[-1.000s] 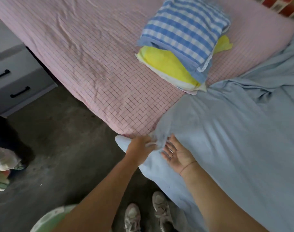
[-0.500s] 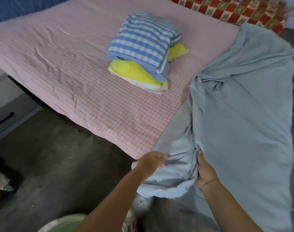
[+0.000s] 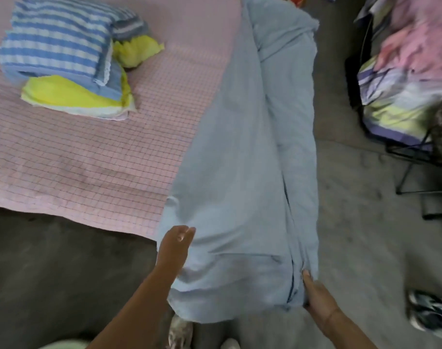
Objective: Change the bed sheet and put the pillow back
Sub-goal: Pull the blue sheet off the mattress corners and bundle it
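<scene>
L grip (image 3: 174,245) & R grip (image 3: 315,293) tight on bunched pale-blue sheet (image 3: 240,172), lengthwise folds

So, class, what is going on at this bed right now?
A person is handling a light blue sheet. The left hand pinches its near edge and the right hand grips a fold. The sheet lies bunched along one side, leaving most of the pink checked mattress uncovered. Two pillows sit stacked on it.
</scene>
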`<state>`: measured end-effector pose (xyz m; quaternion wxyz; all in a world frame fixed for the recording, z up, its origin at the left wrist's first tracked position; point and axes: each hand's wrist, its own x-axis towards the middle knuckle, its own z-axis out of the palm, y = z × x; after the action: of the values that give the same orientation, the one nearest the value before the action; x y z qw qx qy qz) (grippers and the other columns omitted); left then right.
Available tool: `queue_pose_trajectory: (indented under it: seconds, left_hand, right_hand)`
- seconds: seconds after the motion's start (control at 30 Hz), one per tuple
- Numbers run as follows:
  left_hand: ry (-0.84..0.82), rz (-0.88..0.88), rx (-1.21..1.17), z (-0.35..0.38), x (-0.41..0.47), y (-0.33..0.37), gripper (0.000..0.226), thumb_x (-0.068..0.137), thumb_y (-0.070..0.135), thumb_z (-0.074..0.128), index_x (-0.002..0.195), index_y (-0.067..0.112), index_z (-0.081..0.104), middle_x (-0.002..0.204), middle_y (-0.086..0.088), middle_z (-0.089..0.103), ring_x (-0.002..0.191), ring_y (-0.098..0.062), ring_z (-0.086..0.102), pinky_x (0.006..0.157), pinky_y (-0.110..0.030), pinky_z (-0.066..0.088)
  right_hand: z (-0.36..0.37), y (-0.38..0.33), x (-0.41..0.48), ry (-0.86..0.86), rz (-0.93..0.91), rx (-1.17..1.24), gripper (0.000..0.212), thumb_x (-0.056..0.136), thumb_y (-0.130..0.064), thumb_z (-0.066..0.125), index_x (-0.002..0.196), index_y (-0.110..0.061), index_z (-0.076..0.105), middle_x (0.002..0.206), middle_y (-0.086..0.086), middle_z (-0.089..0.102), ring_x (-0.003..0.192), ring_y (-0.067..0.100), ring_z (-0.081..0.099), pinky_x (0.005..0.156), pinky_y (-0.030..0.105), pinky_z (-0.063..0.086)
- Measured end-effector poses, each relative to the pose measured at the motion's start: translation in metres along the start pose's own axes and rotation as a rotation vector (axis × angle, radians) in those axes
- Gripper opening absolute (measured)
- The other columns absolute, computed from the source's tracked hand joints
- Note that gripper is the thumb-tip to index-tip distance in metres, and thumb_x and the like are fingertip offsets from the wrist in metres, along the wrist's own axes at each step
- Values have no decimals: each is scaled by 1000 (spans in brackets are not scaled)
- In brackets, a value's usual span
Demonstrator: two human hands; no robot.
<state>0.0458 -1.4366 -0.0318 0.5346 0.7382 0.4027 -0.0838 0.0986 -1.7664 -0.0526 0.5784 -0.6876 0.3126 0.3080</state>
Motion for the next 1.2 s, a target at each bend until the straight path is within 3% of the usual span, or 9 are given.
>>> queue_pose_trajectory:
  seconds: [0.1,0.3,0.47,0.6,0.8,0.87,0.97,1.13,1.2]
  left_hand:
    - [44,9,57,14,2,-7,40,95,39,57,122,10,59,119,-8,63,108,-25,59,93,-37,45]
    - [215,38,218,13,30,-1,48,92,46,58,127,13,58,130,-13,57,117,-33,54,102,-52,42]
    - [287,1,397,7,67,13,57,92,46,57,138,13,49,138,-19,48,124,-41,45,103,-55,36]
    - [209,2,371,8,93,8,58,91,47,54,140,17,45,136,-16,51,120,-40,50,98,-58,43]
    - [80,-25,563,23,96,2,55,97,41,47,144,12,40,150,-13,35,135,-38,32,107,-55,31]
    - [65,-16,607,25,99,-5,59,97,40,47,147,12,34,153,-13,29,139,-37,27,110,-57,29]
    - [89,-29,627,32,100,-3,62,96,42,48,147,10,33,153,-15,29,138,-39,28,110,-58,29]
    - [216,-83,568,52,92,27,69,94,48,49,148,9,29,155,-17,25,142,-36,21,113,-53,19]
    - [256,21,546,73,84,52,72,95,46,51,150,10,25,158,-17,20,146,-34,16,116,-49,11]
  right_hand:
    - [-18,-6,-4,13,39,-90,43,100,-39,42,130,-10,53,126,11,59,109,28,56,94,37,45]
    - [-7,-57,12,138,-126,-12,19,97,-28,55,104,-13,63,108,4,62,100,22,57,88,31,44]
    - [21,-100,55,204,-368,-214,25,92,-27,62,87,-3,67,86,6,62,82,17,55,77,26,43]
    - [42,-117,78,201,-491,-230,45,91,-20,64,55,-15,36,55,2,36,51,9,35,49,26,26]
    - [-21,-122,75,434,-367,302,22,94,-19,61,74,-11,55,77,8,53,62,10,49,68,28,42]
    - [-50,-108,75,535,-250,381,26,94,-20,60,100,5,63,104,22,63,79,15,55,77,32,45]
    - [-65,-93,73,575,-87,264,42,95,-24,58,119,11,56,119,28,57,91,23,47,80,36,46]
    - [-58,-108,85,435,-32,-22,42,89,-40,64,98,0,61,102,22,61,82,28,54,80,39,46]
    - [-57,-118,92,397,-51,7,48,86,-40,68,112,-1,62,110,19,62,91,33,60,85,45,50]
